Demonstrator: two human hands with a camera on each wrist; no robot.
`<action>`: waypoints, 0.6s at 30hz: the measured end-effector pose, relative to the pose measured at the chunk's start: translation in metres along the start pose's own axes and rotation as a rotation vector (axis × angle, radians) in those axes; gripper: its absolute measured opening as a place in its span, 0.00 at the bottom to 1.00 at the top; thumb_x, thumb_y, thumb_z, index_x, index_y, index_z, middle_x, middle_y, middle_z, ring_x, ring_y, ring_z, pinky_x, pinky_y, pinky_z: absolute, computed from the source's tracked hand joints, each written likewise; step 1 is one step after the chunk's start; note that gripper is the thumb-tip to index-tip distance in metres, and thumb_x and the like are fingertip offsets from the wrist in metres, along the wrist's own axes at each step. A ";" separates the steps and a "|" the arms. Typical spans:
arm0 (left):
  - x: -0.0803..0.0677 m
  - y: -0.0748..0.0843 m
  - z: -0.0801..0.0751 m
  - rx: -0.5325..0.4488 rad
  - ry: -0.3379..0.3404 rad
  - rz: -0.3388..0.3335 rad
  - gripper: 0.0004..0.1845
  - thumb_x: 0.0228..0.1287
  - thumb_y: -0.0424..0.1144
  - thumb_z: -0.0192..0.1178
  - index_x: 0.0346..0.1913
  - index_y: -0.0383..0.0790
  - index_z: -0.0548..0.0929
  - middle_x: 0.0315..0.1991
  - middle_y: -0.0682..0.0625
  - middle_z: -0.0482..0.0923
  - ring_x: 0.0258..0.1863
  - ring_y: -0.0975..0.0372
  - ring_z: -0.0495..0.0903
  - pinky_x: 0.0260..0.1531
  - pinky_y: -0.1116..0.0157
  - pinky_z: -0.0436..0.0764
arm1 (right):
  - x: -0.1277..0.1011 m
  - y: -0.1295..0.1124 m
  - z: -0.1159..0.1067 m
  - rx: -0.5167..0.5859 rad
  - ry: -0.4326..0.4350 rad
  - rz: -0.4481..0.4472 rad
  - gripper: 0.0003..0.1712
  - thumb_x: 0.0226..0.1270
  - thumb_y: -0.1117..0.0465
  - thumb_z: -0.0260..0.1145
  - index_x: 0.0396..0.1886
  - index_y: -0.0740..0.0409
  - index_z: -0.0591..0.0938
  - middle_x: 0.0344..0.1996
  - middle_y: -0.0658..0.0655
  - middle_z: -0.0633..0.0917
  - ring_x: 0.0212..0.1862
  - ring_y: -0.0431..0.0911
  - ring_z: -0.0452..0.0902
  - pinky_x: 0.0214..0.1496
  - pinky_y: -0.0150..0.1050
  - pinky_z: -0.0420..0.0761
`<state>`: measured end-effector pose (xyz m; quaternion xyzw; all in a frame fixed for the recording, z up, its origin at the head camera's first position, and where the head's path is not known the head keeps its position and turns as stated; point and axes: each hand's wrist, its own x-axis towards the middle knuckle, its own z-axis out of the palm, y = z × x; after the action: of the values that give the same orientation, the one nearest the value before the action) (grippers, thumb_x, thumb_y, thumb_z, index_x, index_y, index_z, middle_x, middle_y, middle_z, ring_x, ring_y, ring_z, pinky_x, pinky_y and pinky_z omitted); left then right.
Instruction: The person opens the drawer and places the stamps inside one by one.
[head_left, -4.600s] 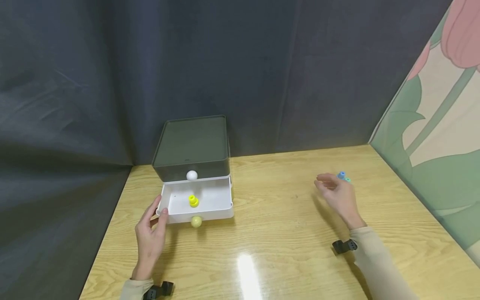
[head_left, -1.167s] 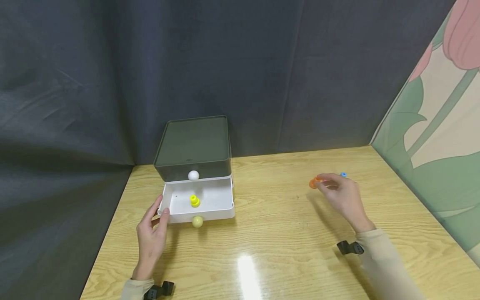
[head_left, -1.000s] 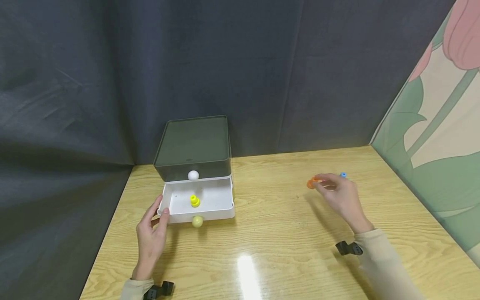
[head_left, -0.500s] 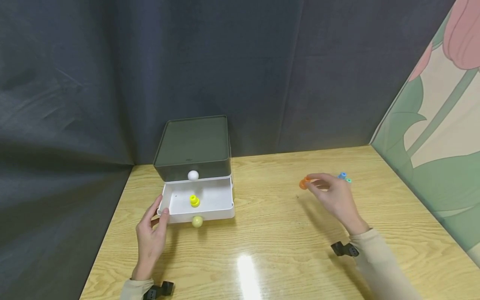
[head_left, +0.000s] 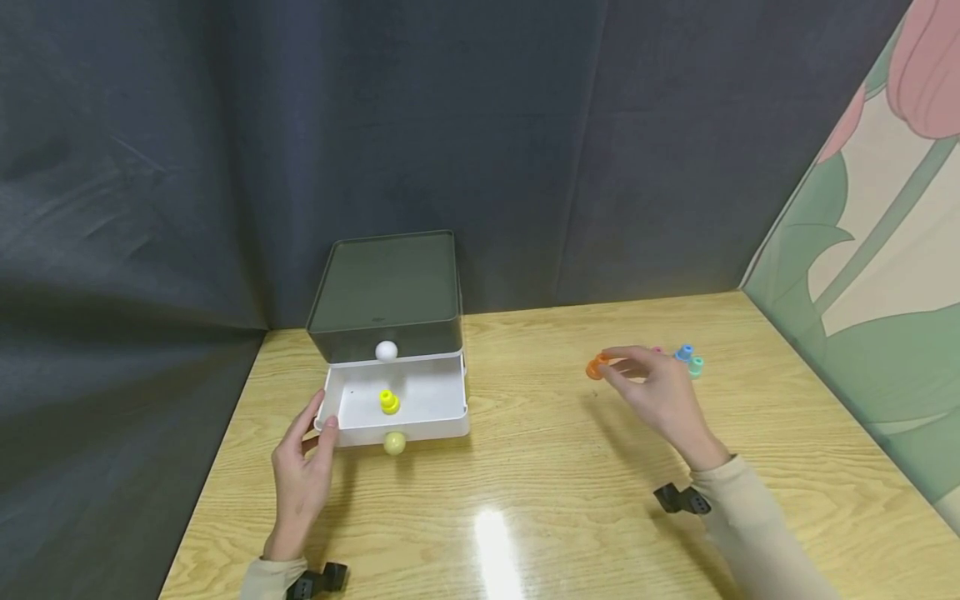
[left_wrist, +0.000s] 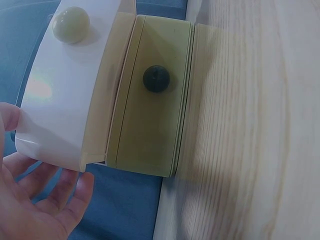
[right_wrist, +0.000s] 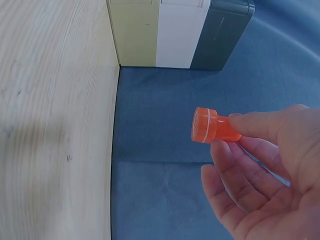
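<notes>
Dark curtains back a wooden bench [head_left: 570, 467]; a floral panel stands at its right edge. Landmark: the box [head_left: 386, 287], a dark-topped drawer unit at the back left of the bench.

- Drawer [head_left: 442, 400]: pulled out in front of the box, white, with a pale knob [head_left: 393, 443] on its front. A yellow peg [head_left: 387, 402] stands inside it.
- Left hand [head_left: 300, 479]: in front of the box, at the drawer's left front corner. Fingers relaxed and nearly straight, thumb tip against the corner; nothing is gripped.
- Right hand [head_left: 663, 400]: well right of the box, raised over the bench. Fingers pinch an orange peg [head_left: 597, 367] by its narrow end, the wide end pointing toward the box. The right wrist view confirms the pinch [right_wrist: 212, 126].
- Remaining pegs: blue [head_left: 684, 352], green [head_left: 696, 365] and a pink one, barely visible, lie on the bench farther right of the box, just behind the right hand.

Risk assessment:
- The orange peg is held by its tip only. A loosened pinch would likely drop it; its round form suggests it would roll across the bench.
- The left hand only touches the drawer. A knock could shift the drawer or the box.
- A peg released from a height could topple the yellow peg.
</notes>
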<state>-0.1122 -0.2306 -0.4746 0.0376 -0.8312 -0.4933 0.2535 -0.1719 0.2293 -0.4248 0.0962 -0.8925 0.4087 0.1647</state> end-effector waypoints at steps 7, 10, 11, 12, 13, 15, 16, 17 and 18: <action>0.001 -0.001 0.001 -0.008 0.005 0.014 0.24 0.79 0.32 0.59 0.74 0.37 0.78 0.71 0.38 0.79 0.59 0.75 0.74 0.49 0.86 0.74 | 0.001 -0.012 0.006 -0.038 -0.024 -0.012 0.13 0.70 0.64 0.75 0.52 0.59 0.91 0.41 0.61 0.94 0.41 0.57 0.93 0.47 0.56 0.87; 0.001 -0.002 0.001 -0.006 0.006 0.020 0.24 0.79 0.32 0.58 0.74 0.37 0.78 0.71 0.38 0.79 0.59 0.74 0.75 0.50 0.86 0.74 | 0.002 -0.016 0.008 -0.017 -0.045 -0.009 0.13 0.70 0.63 0.75 0.52 0.59 0.91 0.42 0.61 0.94 0.42 0.57 0.92 0.45 0.44 0.87; 0.001 -0.002 0.001 -0.006 0.007 0.022 0.24 0.79 0.32 0.58 0.74 0.37 0.78 0.71 0.38 0.79 0.59 0.73 0.75 0.50 0.85 0.74 | 0.003 -0.017 0.009 -0.013 -0.051 -0.012 0.13 0.70 0.63 0.76 0.52 0.59 0.91 0.42 0.61 0.94 0.42 0.57 0.92 0.37 0.38 0.85; 0.001 -0.002 0.001 -0.006 0.007 0.023 0.24 0.79 0.32 0.58 0.74 0.37 0.78 0.71 0.37 0.79 0.59 0.73 0.75 0.50 0.86 0.74 | 0.003 -0.018 0.010 -0.005 -0.057 -0.014 0.13 0.69 0.63 0.76 0.51 0.60 0.91 0.43 0.61 0.94 0.42 0.57 0.92 0.36 0.36 0.85; 0.001 -0.002 0.001 -0.005 0.008 0.023 0.24 0.79 0.32 0.58 0.74 0.37 0.78 0.71 0.37 0.79 0.59 0.73 0.75 0.50 0.86 0.74 | 0.003 -0.019 0.012 0.003 -0.064 -0.015 0.13 0.70 0.64 0.75 0.51 0.60 0.91 0.43 0.62 0.94 0.42 0.57 0.92 0.35 0.34 0.84; 0.000 -0.002 0.001 -0.004 0.009 0.023 0.24 0.79 0.32 0.58 0.74 0.37 0.78 0.71 0.37 0.79 0.59 0.72 0.75 0.50 0.86 0.74 | 0.004 -0.021 0.014 0.015 -0.074 -0.015 0.13 0.69 0.65 0.75 0.51 0.60 0.91 0.44 0.62 0.94 0.42 0.57 0.92 0.35 0.32 0.83; 0.000 -0.002 0.001 -0.004 0.009 0.022 0.24 0.79 0.32 0.58 0.74 0.37 0.78 0.71 0.38 0.79 0.59 0.72 0.75 0.50 0.86 0.74 | 0.004 -0.022 0.015 0.013 -0.078 -0.018 0.13 0.69 0.65 0.75 0.52 0.60 0.91 0.44 0.62 0.94 0.42 0.57 0.92 0.35 0.32 0.83; 0.000 -0.002 0.001 -0.003 0.010 0.021 0.24 0.79 0.32 0.58 0.74 0.37 0.78 0.71 0.38 0.79 0.59 0.72 0.75 0.50 0.86 0.74 | 0.004 -0.024 0.016 0.012 -0.080 -0.026 0.13 0.69 0.65 0.75 0.52 0.60 0.91 0.44 0.62 0.94 0.42 0.57 0.92 0.35 0.32 0.84; 0.000 -0.003 0.001 -0.003 0.010 0.020 0.24 0.79 0.32 0.58 0.74 0.37 0.78 0.71 0.38 0.79 0.59 0.72 0.75 0.50 0.86 0.74 | 0.004 -0.025 0.017 0.011 -0.083 -0.032 0.12 0.70 0.64 0.75 0.51 0.60 0.91 0.44 0.62 0.94 0.42 0.56 0.92 0.35 0.32 0.84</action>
<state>-0.1135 -0.2309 -0.4772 0.0313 -0.8295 -0.4919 0.2626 -0.1719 0.1997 -0.4158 0.1284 -0.8947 0.4064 0.1334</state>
